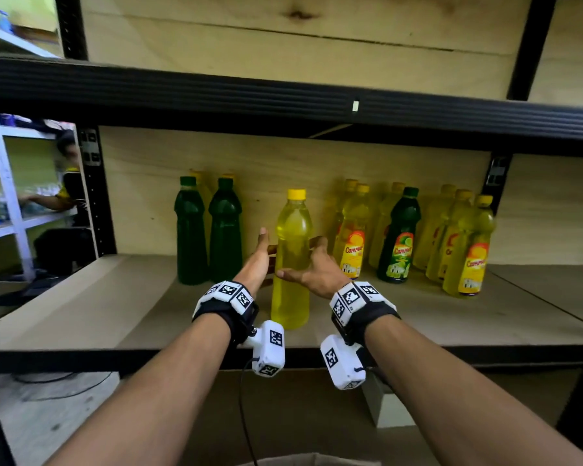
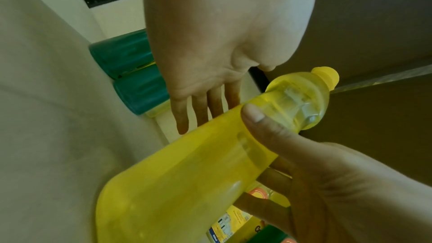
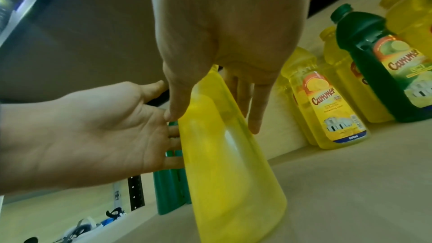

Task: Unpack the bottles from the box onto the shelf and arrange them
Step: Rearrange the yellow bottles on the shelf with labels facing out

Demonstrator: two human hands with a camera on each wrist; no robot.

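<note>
A yellow bottle point(image 1: 292, 227) with a yellow cap and no label facing me stands upright near the front middle of the shelf board point(image 1: 115, 297). My right hand point(image 1: 317, 269) holds it, thumb across the front and fingers round the back right. My left hand point(image 1: 258, 260) is flat against its left side with straight fingers. The left wrist view has the bottle point(image 2: 187, 173) under the right thumb, and my left hand point(image 2: 205, 99) behind it. In the right wrist view the bottle point(image 3: 229, 173) sits between my right hand point(image 3: 224, 58) and the left hand point(image 3: 93, 136).
Two dark green bottles point(image 1: 191, 237) stand at the back left. At the back right are several labelled yellow bottles point(image 1: 350, 237) and one green labelled bottle point(image 1: 399, 240). A black shelf beam point(image 1: 283, 95) runs overhead. A cardboard box edge point(image 1: 310, 460) shows below. A person point(image 1: 68, 190) is far left.
</note>
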